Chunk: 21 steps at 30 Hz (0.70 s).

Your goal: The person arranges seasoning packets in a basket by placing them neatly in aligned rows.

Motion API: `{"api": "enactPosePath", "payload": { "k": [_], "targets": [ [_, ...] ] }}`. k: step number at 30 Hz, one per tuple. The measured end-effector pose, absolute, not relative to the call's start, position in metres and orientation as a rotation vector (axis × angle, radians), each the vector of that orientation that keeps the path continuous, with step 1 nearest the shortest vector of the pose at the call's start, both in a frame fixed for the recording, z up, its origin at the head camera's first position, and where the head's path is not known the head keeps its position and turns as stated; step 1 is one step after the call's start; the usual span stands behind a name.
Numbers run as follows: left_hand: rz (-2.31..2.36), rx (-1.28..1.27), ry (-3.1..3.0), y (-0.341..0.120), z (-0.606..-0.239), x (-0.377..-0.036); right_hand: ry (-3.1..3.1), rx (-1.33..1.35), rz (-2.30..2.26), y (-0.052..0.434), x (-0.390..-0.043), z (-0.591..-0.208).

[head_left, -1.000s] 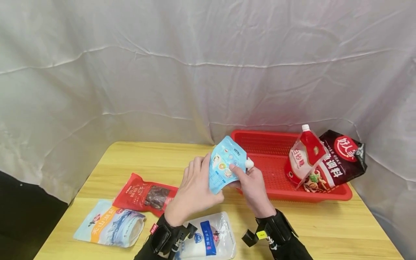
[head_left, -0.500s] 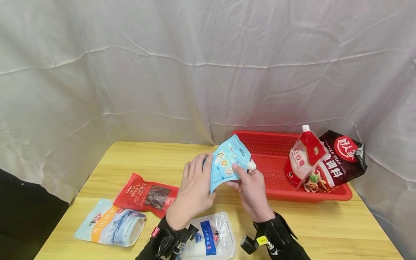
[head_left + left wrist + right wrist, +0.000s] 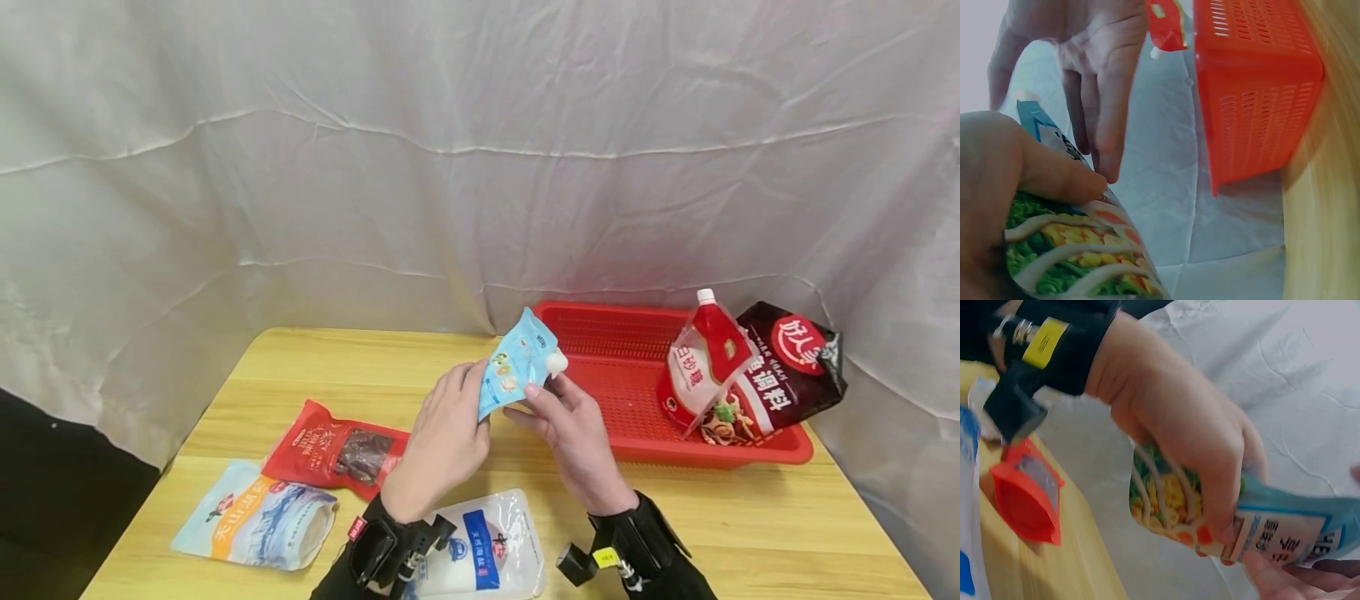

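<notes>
Tilted above the table is a light-blue spouted pouch [image 3: 512,365] marked Heinz, with a white cap [image 3: 557,362]. My left hand [image 3: 444,433] grips its lower left side. My right hand [image 3: 573,429] pinches its right edge below the cap, thumb on the printed front, nearly straight fingers behind. The pouch's back, with a vegetable picture [image 3: 1169,494], faces the right wrist view. Around the left forearm lie a red dried-food bag [image 3: 337,450], a pale blue-and-orange pouch [image 3: 255,517] and a clear-and-blue salt bag [image 3: 491,542], partly hidden by the left wrist camera.
A red slotted basket [image 3: 630,458] stands right of the hands. Inside lean a red-and-white sugar pouch [image 3: 705,362] with a white cap and a black seasoning bag [image 3: 795,375], which overhangs the rim. Behind the wooden table [image 3: 750,533] hangs a grey cloth [image 3: 480,208].
The pouch tipped slightly and shifted left in the last half second, with its cap moving left too. My right thumb now sits at its lower edge. The basket and table items have stayed put.
</notes>
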<state>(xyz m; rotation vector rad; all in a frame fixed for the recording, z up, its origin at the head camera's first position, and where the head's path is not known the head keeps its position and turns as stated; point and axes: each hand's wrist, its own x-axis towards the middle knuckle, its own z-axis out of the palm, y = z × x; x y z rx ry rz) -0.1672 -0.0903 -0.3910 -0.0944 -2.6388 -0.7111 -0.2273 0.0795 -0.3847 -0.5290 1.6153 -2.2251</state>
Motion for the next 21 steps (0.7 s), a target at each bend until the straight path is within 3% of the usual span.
{"api": "enactPosePath", "payload": {
  "k": [13,21],
  "targets": [
    [-1.472,-0.105,-2.607,-0.100,-0.378,-0.164,1.774,-0.538,-2.242,0.089,-0.240,-0.384],
    [-1.978,-0.300,-2.486,-0.107,-0.378,-0.163,1.886,-0.553,-2.111,0.093,-0.248,-0.388]
  ]
}}
